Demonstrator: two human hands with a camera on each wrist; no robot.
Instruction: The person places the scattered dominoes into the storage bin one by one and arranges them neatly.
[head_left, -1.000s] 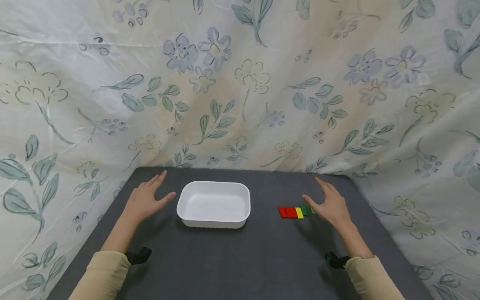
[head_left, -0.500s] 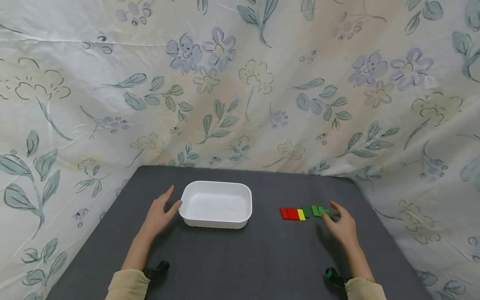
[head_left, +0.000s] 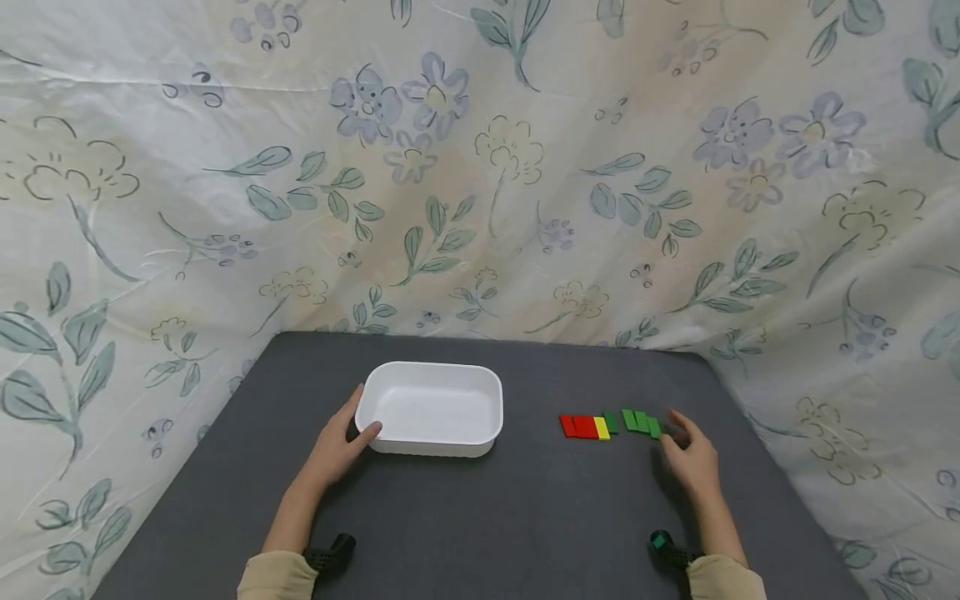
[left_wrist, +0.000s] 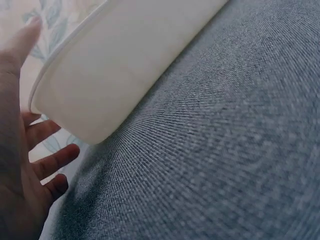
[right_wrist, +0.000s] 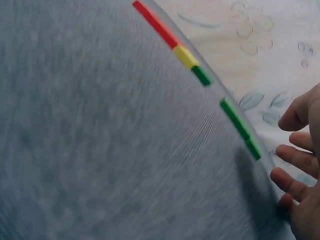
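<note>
A white rectangular tray (head_left: 431,449) stands on the dark cloth, left of the middle. My left hand (head_left: 336,446) is at its left end, with the thumb by the front left corner of the rim. In the left wrist view the fingers of the left hand (left_wrist: 42,157) are spread beside the tray's end wall (left_wrist: 100,75), not wrapped round it. My right hand (head_left: 693,462) is just right of a short row of light green tiles (head_left: 640,422). Seen from the right wrist, the right hand (right_wrist: 300,170) has loosely bent fingers, apart from the green tiles (right_wrist: 235,120).
Further left in the row lie red tiles (head_left: 577,426), a yellow tile (head_left: 602,428) and a dark green tile (head_left: 611,422). Dark grey cloth (head_left: 495,525) covers the table. A flowered curtain (head_left: 480,208) hangs behind it and at both sides.
My left hand has moved right to the tray's left end. My right hand has drawn down and right from over the green tiles, which now show. Tray and tiles stay in place.
</note>
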